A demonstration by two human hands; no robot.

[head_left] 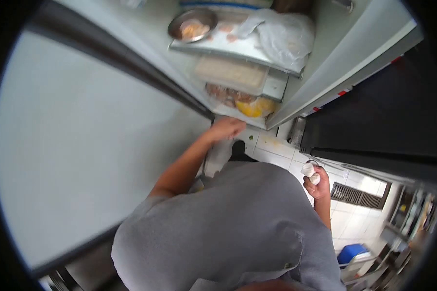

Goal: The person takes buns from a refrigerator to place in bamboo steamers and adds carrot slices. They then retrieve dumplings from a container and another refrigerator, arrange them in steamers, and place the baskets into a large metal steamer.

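My left hand (228,128) is at the bottom edge of an open fridge (243,114), its fingers curled and blurred; what they hold, if anything, is hidden. Lower right, my right hand (318,184) is closed round white rounded items (310,170). On the fridge's upper shelf (238,48) stand a metal bowl (193,25) with orange-pink food and a crumpled white plastic bag (286,36). Below lie a flat pale container (230,73), bagged brownish food (223,93) and a yellow item (250,107).
A large pale door panel (92,136) fills the left side. At the right stands a dark appliance (374,106). White floor tiles (277,145) surround a drain grate (357,195). A blue container (352,253) and racks (408,213) are lower right.
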